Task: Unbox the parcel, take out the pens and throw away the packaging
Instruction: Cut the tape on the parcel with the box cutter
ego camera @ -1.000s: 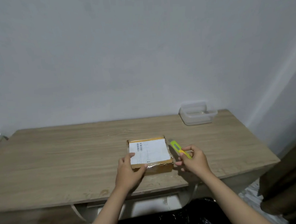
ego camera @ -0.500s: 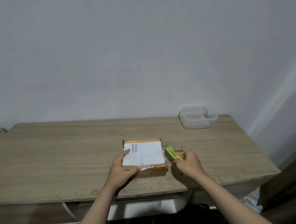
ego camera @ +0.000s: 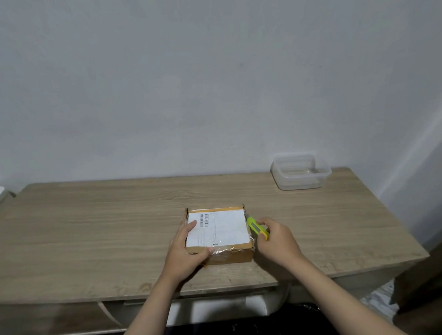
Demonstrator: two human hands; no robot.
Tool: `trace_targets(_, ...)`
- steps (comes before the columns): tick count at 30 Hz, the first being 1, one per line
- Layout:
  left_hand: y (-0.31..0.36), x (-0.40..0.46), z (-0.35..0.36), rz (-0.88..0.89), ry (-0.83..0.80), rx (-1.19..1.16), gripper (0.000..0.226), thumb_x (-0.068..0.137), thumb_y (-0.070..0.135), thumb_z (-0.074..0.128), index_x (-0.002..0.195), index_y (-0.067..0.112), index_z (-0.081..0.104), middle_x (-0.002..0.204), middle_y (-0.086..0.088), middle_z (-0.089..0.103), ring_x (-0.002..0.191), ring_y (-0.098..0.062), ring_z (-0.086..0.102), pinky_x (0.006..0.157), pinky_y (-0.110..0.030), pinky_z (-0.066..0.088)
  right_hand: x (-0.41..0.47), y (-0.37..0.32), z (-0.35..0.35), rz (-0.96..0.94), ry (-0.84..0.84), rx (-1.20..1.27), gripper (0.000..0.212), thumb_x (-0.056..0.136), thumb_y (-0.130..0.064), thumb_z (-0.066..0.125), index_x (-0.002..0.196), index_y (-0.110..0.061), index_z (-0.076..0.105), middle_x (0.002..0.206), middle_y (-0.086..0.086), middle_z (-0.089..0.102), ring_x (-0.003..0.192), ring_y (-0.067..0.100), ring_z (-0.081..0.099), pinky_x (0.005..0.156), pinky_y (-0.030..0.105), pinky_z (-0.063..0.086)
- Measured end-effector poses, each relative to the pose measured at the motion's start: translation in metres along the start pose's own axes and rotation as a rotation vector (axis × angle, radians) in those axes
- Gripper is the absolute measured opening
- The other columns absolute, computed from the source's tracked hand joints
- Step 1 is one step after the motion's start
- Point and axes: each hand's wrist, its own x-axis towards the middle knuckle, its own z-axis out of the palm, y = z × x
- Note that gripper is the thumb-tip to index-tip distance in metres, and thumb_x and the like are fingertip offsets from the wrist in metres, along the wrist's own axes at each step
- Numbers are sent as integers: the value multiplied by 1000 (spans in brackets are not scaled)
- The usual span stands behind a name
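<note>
A brown cardboard parcel (ego camera: pixel 223 233) with a white shipping label and clear tape lies flat on the wooden desk (ego camera: pixel 90 238), near its front edge. My left hand (ego camera: pixel 184 251) grips the parcel's near-left corner, thumb on the front edge and fingers on the label. My right hand (ego camera: pixel 276 238) holds a yellow-green utility knife (ego camera: pixel 257 227) against the parcel's right side, tip pointing away from me. The blade itself is too small to make out. No pens are visible.
A clear plastic container (ego camera: pixel 301 172) stands at the desk's back right corner against the grey wall. A dark brown piece of furniture (ego camera: pixel 433 279) sits beyond the desk's right end. A black bag (ego camera: pixel 249 329) lies below the desk front.
The camera view has shifted, so the parcel sits squarer in view. My right hand has brought the knife closer along the parcel's right edge. The left hand keeps its grip.
</note>
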Motion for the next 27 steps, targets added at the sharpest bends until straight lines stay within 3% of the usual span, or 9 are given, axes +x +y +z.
trace_targets(5, -6, 2, 2, 3, 5, -19, 82, 50, 52, 80, 125, 39, 49, 145, 3, 43, 133, -10, 40, 111, -39, 35, 12, -9, -22, 46, -135, -57, 34, 80, -11, 51, 111, -20, 63, 77, 1, 63, 54, 16, 56, 52, 24, 46)
trace_targets(8, -6, 2, 3, 3, 10, -23, 83, 49, 47, 81, 125, 35, 51, 146, 5, 42, 130, -5, 40, 108, -26, 32, 12, -12, -34, 57, -229, -60, 30, 80, -9, 53, 106, -20, 63, 75, 3, 62, 42, 13, 53, 42, 24, 44)
trace_targets(12, -5, 3, 4, 1, 5, -17, 84, 49, 40, 81, 127, 29, 51, 150, 2, 36, 131, 0, 34, 104, -16, 25, 5, -10, -39, 69, -296, -75, 28, 79, -9, 55, 103, -20, 63, 79, 11, 67, 40, 14, 53, 42, 24, 42)
trace_targets(15, -7, 4, 4, -5, 12, -17, 85, 48, 43, 81, 127, 33, 51, 151, 0, 35, 133, -3, 35, 108, -21, 27, 0, -6, -42, 79, -303, -63, 28, 79, -10, 54, 102, -22, 62, 75, 9, 65, 38, 12, 52, 40, 23, 41)
trace_targets(19, -12, 4, 5, -14, 20, -25, 82, 47, 49, 81, 123, 44, 49, 149, 3, 39, 132, -10, 41, 111, -38, 35, -2, -2, -51, 93, -323, -43, 29, 78, -7, 54, 102, -22, 63, 74, 13, 67, 32, 9, 47, 36, 18, 35)
trace_targets(23, -10, 3, 5, -12, 17, -30, 84, 47, 50, 78, 124, 39, 50, 148, 1, 40, 132, -11, 42, 111, -37, 36, 2, -2, -54, 134, -310, 39, 34, 76, -2, 55, 105, -19, 64, 71, 13, 66, 32, 12, 45, 35, 18, 34)
trace_targets(27, -9, 3, 5, 12, 17, -32, 84, 47, 51, 77, 124, 36, 51, 148, 0, 40, 132, -11, 42, 111, -36, 36, 6, -4, -44, 151, -181, 134, 33, 81, -6, 53, 109, -19, 64, 74, 16, 67, 29, 7, 44, 33, 17, 33)
